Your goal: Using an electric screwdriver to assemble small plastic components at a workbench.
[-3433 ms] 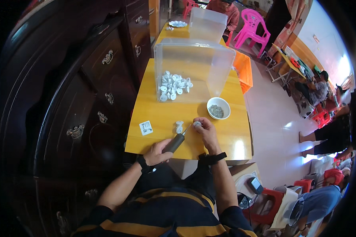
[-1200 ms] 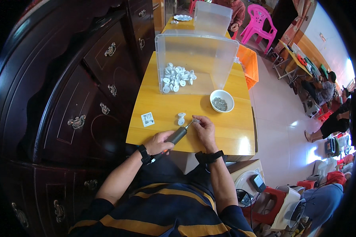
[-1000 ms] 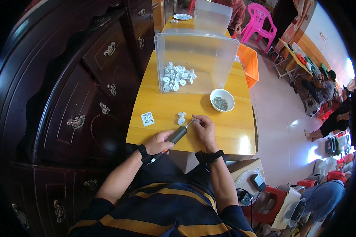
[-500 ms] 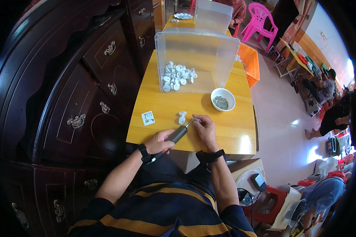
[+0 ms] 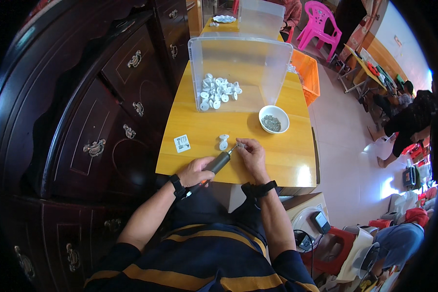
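Note:
My left hand is wrapped round a dark electric screwdriver, its bit angled up and to the right. The bit's tip meets a small pale piece pinched in the fingers of my right hand; those fingers hide most of it. Just left of the tip, a white round-ended plastic part rests on the yellow table. Beyond my right hand stands a white bowl with many small metal screws in it.
A clear plastic bin on its side holds a heap of white plastic parts. A label card lies at the left. Dark wooden drawers line the left side; an orange crate stands at the right. Other people are at the far right.
My hands keep nearly the same place, with the screwdriver still against the piece. The view has shifted slightly. At the far right, a standing person in dark clothes has moved.

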The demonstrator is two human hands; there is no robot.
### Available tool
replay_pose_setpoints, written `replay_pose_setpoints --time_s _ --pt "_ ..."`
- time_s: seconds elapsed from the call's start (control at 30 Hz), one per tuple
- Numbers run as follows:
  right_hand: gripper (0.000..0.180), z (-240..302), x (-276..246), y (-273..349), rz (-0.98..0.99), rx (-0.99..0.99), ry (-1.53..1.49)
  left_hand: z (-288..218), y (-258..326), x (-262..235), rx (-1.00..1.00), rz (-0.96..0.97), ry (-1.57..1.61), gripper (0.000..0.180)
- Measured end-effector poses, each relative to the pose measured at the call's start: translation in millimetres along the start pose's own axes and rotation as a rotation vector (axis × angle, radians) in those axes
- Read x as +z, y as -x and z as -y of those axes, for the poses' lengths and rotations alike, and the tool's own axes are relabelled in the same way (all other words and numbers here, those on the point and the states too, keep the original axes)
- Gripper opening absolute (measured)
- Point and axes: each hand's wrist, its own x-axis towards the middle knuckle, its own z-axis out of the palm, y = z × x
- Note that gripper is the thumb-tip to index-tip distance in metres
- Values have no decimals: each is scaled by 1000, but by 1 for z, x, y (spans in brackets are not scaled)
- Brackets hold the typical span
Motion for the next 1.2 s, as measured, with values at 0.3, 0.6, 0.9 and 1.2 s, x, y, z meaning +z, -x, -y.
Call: replay_pose_setpoints --time_s 0.3,0.6,0.9,1.2 --pt "24 -6 1 0 0 -33 -39 0 1 1 -5 -20 25 56" --pt "24 -7 4 -1 -8 -14 -77 4 -1 -2 -22 -1 8 55" --pt "23 -6 7 -1 -17 67 -89 -3 3 3 -10 -29 -4 53" --pt "20 6 -20 -5 90 176 -166 12 4 -2 76 -70 -7 55"
